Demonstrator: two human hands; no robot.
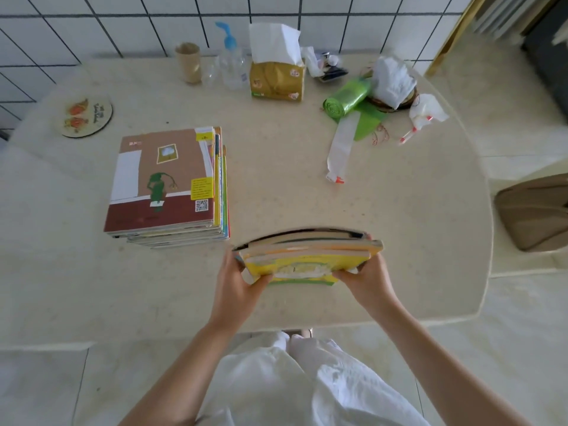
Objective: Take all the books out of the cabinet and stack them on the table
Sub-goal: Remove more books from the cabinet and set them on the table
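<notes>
Books in a small bundle (307,256) sit gripped at both ends, the left hand (239,284) curled round one end and the right hand (365,281) round the other, held over the near part of the worktop (307,186). The stack (167,186) already lies to the left, well apart. To do this well, I judge, keep the bundle level, carry it across above the stack, square the edges with the brown cover, then lower it flat so nothing slides.
</notes>
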